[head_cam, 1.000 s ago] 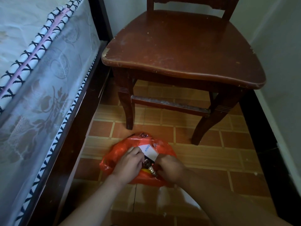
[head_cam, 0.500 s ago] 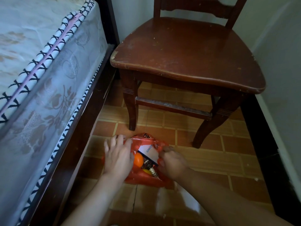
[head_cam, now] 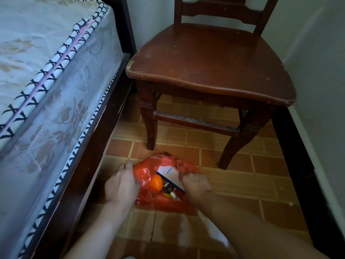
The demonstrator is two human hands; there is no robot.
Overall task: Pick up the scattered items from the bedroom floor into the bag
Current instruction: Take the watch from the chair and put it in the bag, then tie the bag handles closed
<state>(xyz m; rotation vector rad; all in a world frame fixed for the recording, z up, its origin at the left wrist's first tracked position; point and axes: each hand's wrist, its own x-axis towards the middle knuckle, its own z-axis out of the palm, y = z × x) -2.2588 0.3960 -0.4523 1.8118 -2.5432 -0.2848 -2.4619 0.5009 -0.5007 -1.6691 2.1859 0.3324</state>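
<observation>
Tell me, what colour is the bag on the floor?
Orange-red, the plastic bag in the head view.

Brown and tan tiled floor with pale grout lines, a thin crack running through the near tiles. Directly on it: a crumpled red-orange plastic bag, lying flat in front of the chair; a dark brown wooden chair with a worn, chipped seat edge, its two front legs standing on the tiles just beyond the bag; a dark wooden bed frame along the left side, carrying a pale floral mattress with black-and-white zigzag piping. A dark skirting strip borders the floor on the right.
</observation>
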